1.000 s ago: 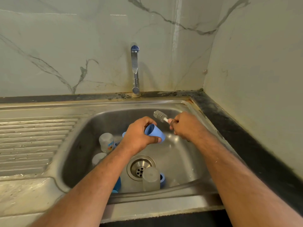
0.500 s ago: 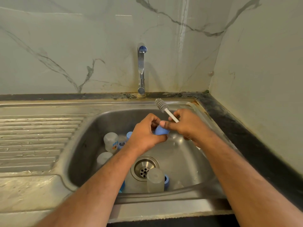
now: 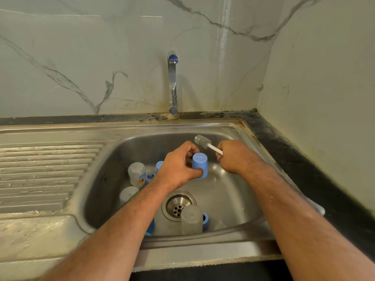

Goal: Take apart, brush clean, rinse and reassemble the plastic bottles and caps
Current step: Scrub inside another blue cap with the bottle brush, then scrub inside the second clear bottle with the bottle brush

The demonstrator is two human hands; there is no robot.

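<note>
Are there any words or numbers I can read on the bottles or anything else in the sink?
No words or numbers can be read anywhere.
Clear bottle in the sink: it has a small orange and blue print, too blurred to read.
Blue cap in the left hand: plain.
Tap: no writing shows.
</note>
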